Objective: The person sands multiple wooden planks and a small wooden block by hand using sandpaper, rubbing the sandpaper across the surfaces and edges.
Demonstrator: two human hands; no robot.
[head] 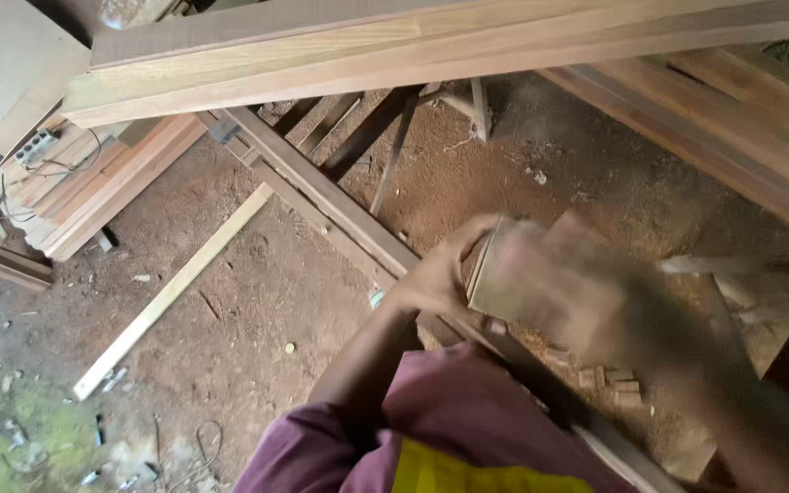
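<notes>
A small flat block of pale brown wood (513, 269), roughly square and blurred by motion, sits right of centre in the scene, held up above the reddish, sawdust-strewn dirt floor (257, 274). The left hand (436, 274) is clamped on the block's left edge, fingers wrapped over it. The right hand (678, 329) is a dark smear on the block's right side; whether it grips, presses or only brushes the wood cannot be told.

Long planed timber beams (431, 50) run across the far side. A stack of reddish planks (93, 192) lies far left, a thin pale wooden strip (171, 292) slants over the floor, and small offcut blocks (609, 379) lie near, below the hands.

Judging by the blur, the block is handled fast; a firmer left-hand hold, with fingers kept off the face being worked, would steady it.
</notes>
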